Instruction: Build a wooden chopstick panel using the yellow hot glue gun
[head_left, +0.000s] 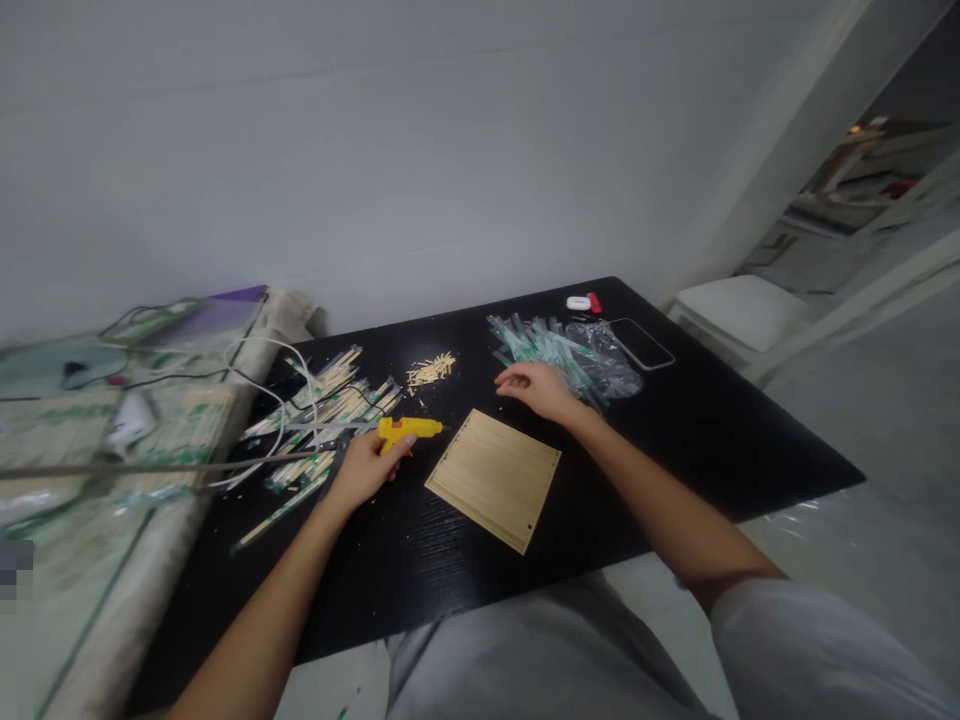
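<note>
My left hand [367,465] is wrapped around the handle of a yellow glue gun [409,430] that lies on the black table [675,430], nozzle pointing right. A square panel of joined bamboo sticks [495,477] lies flat just right of the gun. My right hand [534,387] rests palm down behind the panel, fingers loosely curled, beside a heap of green and clear plastic wrappers [559,350]. Whether anything is under its fingers is hidden.
Wrapped chopsticks [322,410] and white cables [270,395] litter the table's left part. A small pile of cut stick pieces [431,370] lies at the back. A phone [641,343] and a small white and red object [583,302] sit far right. A cluttered bench [90,440] stands left.
</note>
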